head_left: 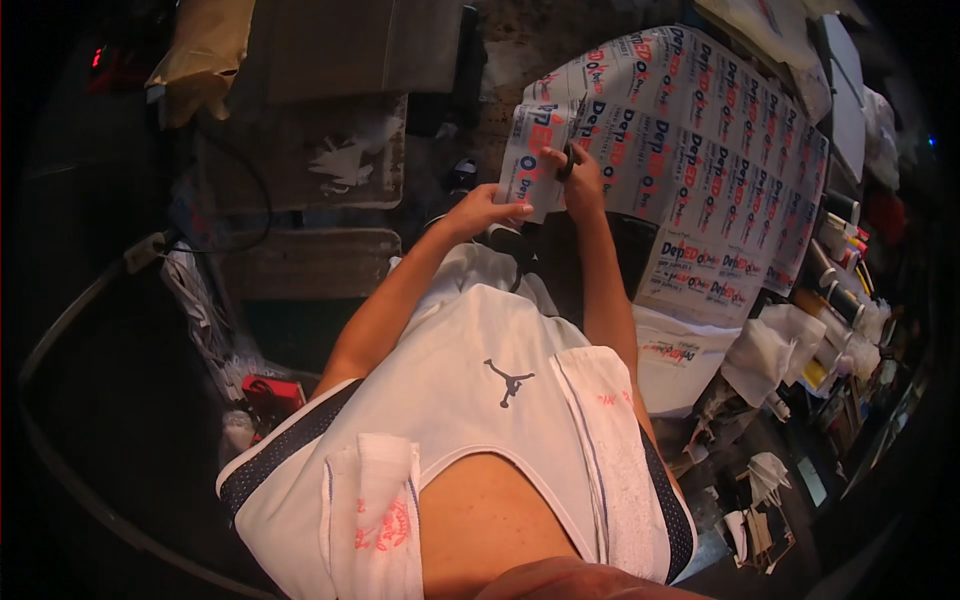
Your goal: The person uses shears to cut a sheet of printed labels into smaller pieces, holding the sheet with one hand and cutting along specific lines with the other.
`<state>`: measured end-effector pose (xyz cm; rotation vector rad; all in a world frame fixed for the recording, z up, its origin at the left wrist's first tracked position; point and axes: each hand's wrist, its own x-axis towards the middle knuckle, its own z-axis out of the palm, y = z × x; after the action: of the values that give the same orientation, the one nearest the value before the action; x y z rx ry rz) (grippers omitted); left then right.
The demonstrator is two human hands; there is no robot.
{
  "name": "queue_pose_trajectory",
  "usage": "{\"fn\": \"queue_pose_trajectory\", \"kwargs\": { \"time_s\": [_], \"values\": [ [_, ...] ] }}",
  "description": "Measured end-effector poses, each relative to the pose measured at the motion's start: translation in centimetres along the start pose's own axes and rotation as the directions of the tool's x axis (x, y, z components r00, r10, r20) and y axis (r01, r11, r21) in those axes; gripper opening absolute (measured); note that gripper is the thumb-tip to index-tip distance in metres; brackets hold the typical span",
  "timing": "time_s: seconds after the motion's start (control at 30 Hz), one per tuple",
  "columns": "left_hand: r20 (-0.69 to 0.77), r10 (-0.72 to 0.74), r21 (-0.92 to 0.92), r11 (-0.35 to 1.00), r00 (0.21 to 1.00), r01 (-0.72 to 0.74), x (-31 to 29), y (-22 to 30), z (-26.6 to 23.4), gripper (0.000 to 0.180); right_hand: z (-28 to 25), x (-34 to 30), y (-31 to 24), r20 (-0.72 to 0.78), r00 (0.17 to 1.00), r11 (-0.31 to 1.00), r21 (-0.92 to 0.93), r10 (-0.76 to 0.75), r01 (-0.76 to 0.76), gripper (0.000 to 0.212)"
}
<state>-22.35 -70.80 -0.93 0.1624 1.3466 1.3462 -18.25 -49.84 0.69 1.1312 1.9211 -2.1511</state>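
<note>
A large white sheet printed with repeated red and blue lettering (pixel 725 150) spreads from in front of me to the right. My left hand (pixel 483 211) pinches the lower left corner of its near strip between thumb and fingers. At that strip's right side, my right hand (pixel 584 184) is closed around black-handled scissors (pixel 568 163). The scissor blades are hard to make out against the print. Left of the right hand, the strip (pixel 531 165) looks partly parted from the rest of the sheet.
Rolls and packets (pixel 840 270) crowd the right side, with crumpled white plastic (pixel 775 345) nearer. A flat tray with white scraps (pixel 345 165) lies at left, beside a cable with a switch (pixel 145 252). A red box (pixel 272 395) is by my left elbow.
</note>
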Motion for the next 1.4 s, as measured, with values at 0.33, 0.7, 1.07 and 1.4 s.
{"fn": "queue_pose_trajectory", "kwargs": {
  "time_s": [0.33, 0.7, 1.07, 1.4],
  "values": [
    [0.274, -0.130, -0.692, 0.662, 0.953, 0.289, 12.7, 3.4, -2.9, 0.070, -1.2, -0.6, 0.9, 0.032, 0.999, 0.974, 0.227, 0.021, -0.028, 0.047],
    [-0.643, 0.502, 0.378, 0.865, 0.579, -0.330, 14.2, 4.6, -0.8, 0.024, -4.2, -1.1, 1.6, 0.099, 0.971, 0.976, -0.017, 0.218, -0.217, 0.051],
    [-0.662, 0.446, 0.294, 0.894, 0.603, -0.338, 12.1, 2.8, -1.4, 0.029, -3.7, -0.7, -1.5, 0.237, 0.956, 0.984, -0.084, 0.172, -0.157, 0.048],
    [-0.659, 0.429, 0.269, 0.901, 0.618, -0.340, 11.8, 2.1, -1.2, 0.021, -2.8, 0.4, -1.3, 0.144, 0.976, 0.979, -0.148, 0.162, -0.140, 0.048]
  ]
}}
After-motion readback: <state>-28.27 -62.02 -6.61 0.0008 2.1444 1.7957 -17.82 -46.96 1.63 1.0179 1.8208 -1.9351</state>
